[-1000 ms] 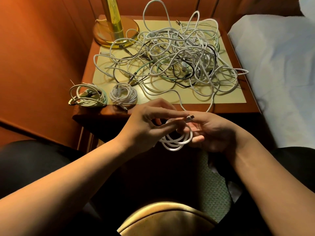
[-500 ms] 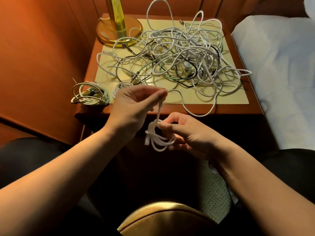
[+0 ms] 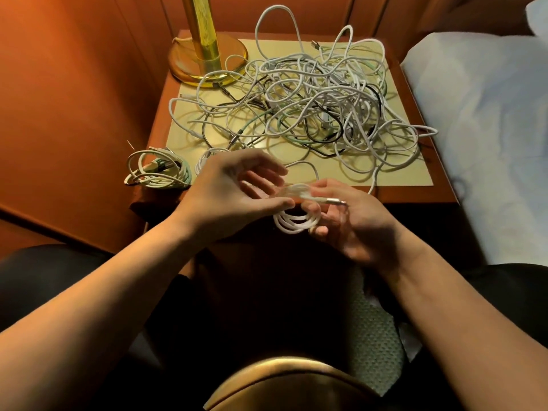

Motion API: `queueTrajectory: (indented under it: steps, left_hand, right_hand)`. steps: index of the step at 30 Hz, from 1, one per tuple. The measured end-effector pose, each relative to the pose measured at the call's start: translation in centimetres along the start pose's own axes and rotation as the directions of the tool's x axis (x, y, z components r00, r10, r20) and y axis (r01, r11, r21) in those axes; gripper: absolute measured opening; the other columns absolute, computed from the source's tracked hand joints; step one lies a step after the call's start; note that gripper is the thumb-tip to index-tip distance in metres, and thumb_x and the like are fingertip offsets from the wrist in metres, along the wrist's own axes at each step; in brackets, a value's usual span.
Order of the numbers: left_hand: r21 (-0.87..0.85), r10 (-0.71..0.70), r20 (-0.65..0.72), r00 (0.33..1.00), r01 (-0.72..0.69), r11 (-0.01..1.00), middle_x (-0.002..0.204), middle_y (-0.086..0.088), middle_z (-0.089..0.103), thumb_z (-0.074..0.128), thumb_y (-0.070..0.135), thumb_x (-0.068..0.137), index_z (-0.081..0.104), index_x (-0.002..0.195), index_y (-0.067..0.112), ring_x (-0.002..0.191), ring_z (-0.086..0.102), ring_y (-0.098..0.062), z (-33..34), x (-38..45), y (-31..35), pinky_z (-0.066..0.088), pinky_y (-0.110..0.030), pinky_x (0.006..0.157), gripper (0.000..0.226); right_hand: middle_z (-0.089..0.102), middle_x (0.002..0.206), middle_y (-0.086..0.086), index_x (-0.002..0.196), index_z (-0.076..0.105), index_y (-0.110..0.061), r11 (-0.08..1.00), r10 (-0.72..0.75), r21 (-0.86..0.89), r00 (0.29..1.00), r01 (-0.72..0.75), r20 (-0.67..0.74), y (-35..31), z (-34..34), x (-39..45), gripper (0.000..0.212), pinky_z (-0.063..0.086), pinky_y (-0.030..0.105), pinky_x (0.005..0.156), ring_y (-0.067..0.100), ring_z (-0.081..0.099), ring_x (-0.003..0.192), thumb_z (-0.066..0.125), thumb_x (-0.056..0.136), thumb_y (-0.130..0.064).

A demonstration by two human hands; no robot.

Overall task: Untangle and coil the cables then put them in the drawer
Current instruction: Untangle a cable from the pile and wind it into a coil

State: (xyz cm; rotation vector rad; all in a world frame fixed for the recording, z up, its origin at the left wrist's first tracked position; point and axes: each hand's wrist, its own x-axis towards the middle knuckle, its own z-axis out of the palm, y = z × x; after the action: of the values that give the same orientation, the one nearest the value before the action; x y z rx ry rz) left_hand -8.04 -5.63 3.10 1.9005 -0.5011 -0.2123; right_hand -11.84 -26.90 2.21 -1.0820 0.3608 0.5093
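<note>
Small white coil (image 3: 296, 222) held in front of the surface (image 3: 415, 194), looped over the fingers of the right hand (image 3: 353, 223), metal plug end (image 3: 333, 201) lying sideways across that palm, tip pointing right. Left hand (image 3: 234, 191) just left of the coil, fingers loosely curled, thumb and fingertip seemingly pinching the blurred strand, nearer for the next wrap. Tangled pile (image 3: 311, 108) well beyond, finished coils (image 3: 157, 170) at left.

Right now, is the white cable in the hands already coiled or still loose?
Mostly coiled: the white cable hangs in several small loops from the right hand, its plug end sticking out, while the left hand touches the loops.
</note>
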Motion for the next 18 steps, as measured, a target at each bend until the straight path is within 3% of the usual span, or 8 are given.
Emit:
queueTrajectory:
  steps: [4, 7, 9, 12, 15, 18]
  left_hand:
    - [-0.024, -0.151, -0.018, 0.988, 0.151, 0.988, 0.082, -0.002, 0.078, 0.091, 0.019, 0.076, 0.080, 0.093, 0.010, 0.071, 0.074, -0.013, 0.2, 0.4, -0.3, 0.058, -0.026, 0.066, 0.023]
    - [-0.084, -0.197, -0.099, 0.975, 0.189, 0.978, 0.079, -0.007, 0.077, 0.091, 0.015, 0.075, 0.078, 0.091, 0.005, 0.062, 0.067, -0.012, 0.2, 0.9, -0.3, 0.054, -0.023, 0.060, 0.023]
    - [-0.041, -0.186, -0.147, 0.971, 0.182, 0.982, 0.079, -0.007, 0.077, 0.091, 0.017, 0.076, 0.077, 0.089, 0.005, 0.062, 0.067, -0.014, 0.2, 1.4, -0.3, 0.056, -0.026, 0.060, 0.023]
    - [0.084, -0.142, -0.211, 0.967, 0.162, 0.983, 0.079, -0.001, 0.076, 0.091, 0.021, 0.077, 0.077, 0.087, 0.011, 0.064, 0.070, -0.011, 0.4, 2.6, -0.7, 0.058, -0.027, 0.061, 0.021]
    - [0.178, -0.099, -0.240, 0.966, 0.144, 0.973, 0.081, 0.001, 0.076, 0.089, 0.019, 0.078, 0.076, 0.090, 0.013, 0.072, 0.073, -0.007, 0.6, 3.4, -1.5, 0.062, -0.027, 0.069, 0.019]
    - [0.256, -0.047, -0.230, 0.972, 0.107, 0.961, 0.087, 0.000, 0.076, 0.087, 0.019, 0.080, 0.076, 0.096, 0.011, 0.078, 0.073, -0.007, 0.5, 3.3, -1.8, 0.063, -0.031, 0.075, 0.020]
  right_hand:
    - [0.062, 0.077, 0.003, 0.096, 0.063, -0.013, 0.999, 0.006, -0.032, 1.000, -0.006, 0.022, -0.3, 0.5, 0.2, 0.011, 0.040, 0.020, 0.047, 0.010, 0.044, 0.064, 0.065, 0.089, -0.020]
    - [0.066, 0.076, 0.002, 0.105, 0.058, -0.011, 0.990, -0.070, -0.124, 0.997, 0.067, -0.023, -0.5, 0.8, 1.0, 0.010, 0.049, 0.023, 0.049, 0.009, 0.055, 0.056, 0.063, 0.097, -0.009]
    - [0.071, 0.084, 0.008, 0.110, 0.057, -0.007, 0.948, -0.183, -0.274, 0.981, 0.160, -0.061, -0.8, 0.9, 1.8, 0.019, 0.056, 0.029, 0.052, 0.014, 0.064, 0.062, 0.069, 0.096, -0.008]
    - [0.071, 0.097, 0.014, 0.113, 0.059, -0.008, 0.841, -0.324, -0.487, 0.940, 0.237, -0.102, -1.2, 0.9, 3.2, 0.025, 0.057, 0.030, 0.051, 0.013, 0.068, 0.060, 0.075, 0.094, -0.013]
    - [0.072, 0.094, 0.005, 0.107, 0.064, -0.019, 0.628, -0.448, -0.744, 0.888, 0.228, -0.106, -1.2, 0.9, 4.5, 0.018, 0.057, 0.034, 0.050, 0.016, 0.069, 0.070, 0.074, 0.093, -0.024]
    - [0.071, 0.087, -0.005, 0.101, 0.067, -0.024, 0.461, -0.509, -0.869, 0.856, 0.181, -0.092, -1.4, 1.4, 5.7, 0.015, 0.059, 0.037, 0.067, 0.015, 0.068, 0.075, 0.073, 0.090, -0.032]
